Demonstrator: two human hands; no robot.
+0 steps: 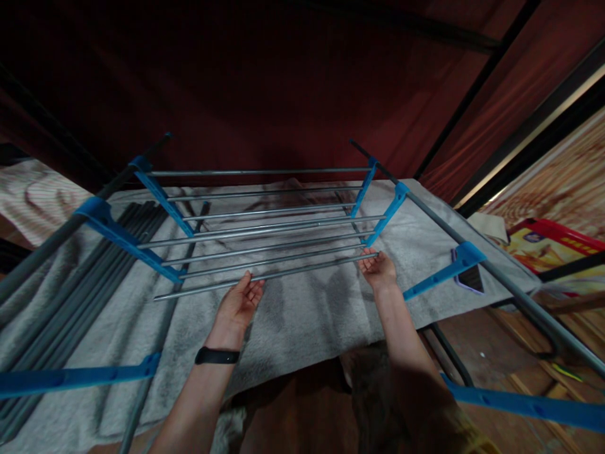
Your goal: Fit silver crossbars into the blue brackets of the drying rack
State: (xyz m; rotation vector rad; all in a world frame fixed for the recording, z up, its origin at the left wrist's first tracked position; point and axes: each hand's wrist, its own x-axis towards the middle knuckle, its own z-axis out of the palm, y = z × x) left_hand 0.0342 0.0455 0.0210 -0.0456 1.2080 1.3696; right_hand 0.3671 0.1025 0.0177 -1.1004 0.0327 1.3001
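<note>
A thin grey metal rod (302, 270) lies level in front of me, its left end free in the air. My left hand (241, 299), with a black wristband on the wrist, pinches it left of the middle between thumb and curled fingers. Near the rod's right end, my right hand (378, 268) is closed around it with bent fingers. Just beyond is a rack frame whose blue plastic brackets (163, 205) are joined by several thin crossbars (265, 228). Further blue brackets (437, 277) nearer me carry no crossbars.
Thick grey tubes (99, 277) lie side by side on the grey cloth (302, 328) at left. A phone (470, 280) rests at right, under a bracket. Beyond it are a red and yellow box (553, 246) and the frame's long side pole (524, 290). Dark red fabric (265, 88) hangs behind.
</note>
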